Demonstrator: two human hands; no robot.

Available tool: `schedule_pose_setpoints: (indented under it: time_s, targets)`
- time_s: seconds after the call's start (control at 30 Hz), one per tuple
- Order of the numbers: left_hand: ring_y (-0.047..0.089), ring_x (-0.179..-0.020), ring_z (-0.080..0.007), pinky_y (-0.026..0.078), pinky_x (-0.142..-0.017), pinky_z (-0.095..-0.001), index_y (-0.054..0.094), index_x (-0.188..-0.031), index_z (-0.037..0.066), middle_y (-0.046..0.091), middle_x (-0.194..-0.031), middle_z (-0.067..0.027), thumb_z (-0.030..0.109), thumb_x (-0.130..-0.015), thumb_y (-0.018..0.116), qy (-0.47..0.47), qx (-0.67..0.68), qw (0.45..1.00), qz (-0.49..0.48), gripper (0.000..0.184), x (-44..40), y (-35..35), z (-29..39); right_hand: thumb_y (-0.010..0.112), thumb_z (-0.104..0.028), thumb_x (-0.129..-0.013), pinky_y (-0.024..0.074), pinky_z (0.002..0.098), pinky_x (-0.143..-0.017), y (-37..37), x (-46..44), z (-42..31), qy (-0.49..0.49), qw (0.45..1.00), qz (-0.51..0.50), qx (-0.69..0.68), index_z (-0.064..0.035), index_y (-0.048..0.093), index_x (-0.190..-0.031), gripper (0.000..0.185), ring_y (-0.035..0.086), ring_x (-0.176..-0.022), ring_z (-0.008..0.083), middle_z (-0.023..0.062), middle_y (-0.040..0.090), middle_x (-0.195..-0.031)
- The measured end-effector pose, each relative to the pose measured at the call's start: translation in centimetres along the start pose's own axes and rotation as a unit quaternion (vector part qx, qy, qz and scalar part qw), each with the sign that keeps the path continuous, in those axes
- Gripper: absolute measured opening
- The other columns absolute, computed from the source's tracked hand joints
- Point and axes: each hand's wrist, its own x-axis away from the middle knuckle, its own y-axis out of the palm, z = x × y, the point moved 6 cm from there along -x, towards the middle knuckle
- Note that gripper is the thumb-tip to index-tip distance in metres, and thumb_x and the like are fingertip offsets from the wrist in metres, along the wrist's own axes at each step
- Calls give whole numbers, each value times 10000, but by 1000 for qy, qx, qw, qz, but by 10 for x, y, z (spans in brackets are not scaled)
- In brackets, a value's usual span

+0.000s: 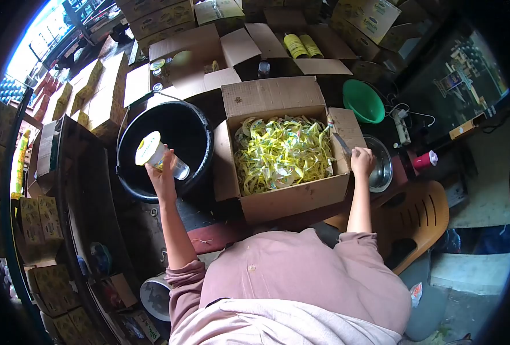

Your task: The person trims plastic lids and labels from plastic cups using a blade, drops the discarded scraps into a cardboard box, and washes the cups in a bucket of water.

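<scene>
My left hand (pixel 161 179) is wrapped round a clear plastic cup with a yellow-and-white printed lid (pixel 149 148). The cup is tilted and hangs over the black bucket (pixel 209 135). In my right hand (pixel 362 161) is a knife (pixel 342 144), its blade pointing up and to the left, above the side flap of an open cardboard box (pixel 286 210). Shredded yellow-and-white plastic strips (pixel 283 152) fill the box, which stands between my hands.
A metal bowl (pixel 386 167) sits beside my right hand, with a green basin (pixel 363 102) behind it. Open cartons (pixel 197 46) stand at the back, one with yellow rolls (pixel 302 46). An orange chair (pixel 421 215) is at the right, and stacked boxes (pixel 50 218) line the left.
</scene>
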Motion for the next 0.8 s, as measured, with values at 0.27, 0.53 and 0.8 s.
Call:
schedule_pose_setpoints:
  time_s: [0.27,0.53,0.8]
  targets:
    - [569,-883,-167,458,-791,-286,401,-1142,23,555,-1015,-91,134,-811,605,-27,25,999,20,405,-2,-3,-1,672,-257,-682,392,452,-854,25,-14,-1,21,994,-71,80,-160,686,-727,108,528,-934,255,16,618,-891]
    - [560,-900,-148,458,-786,-263,411,-1134,11,560,-1025,-94,57,-791,613,-22,23,999,13,401,-4,-6,-6,706,-245,-629,454,391,-738,15,-16,-8,38,997,-49,47,-158,646,-639,106,572,-839,262,52,611,-800]
    - [547,-790,-93,457,-701,-229,453,-1077,27,563,-901,-32,28,-743,630,-3,36,998,-45,378,1,1,-2,635,-34,-743,445,236,-646,-17,-4,-162,-141,901,-78,-403,1,583,-742,63,560,-671,96,30,598,-692]
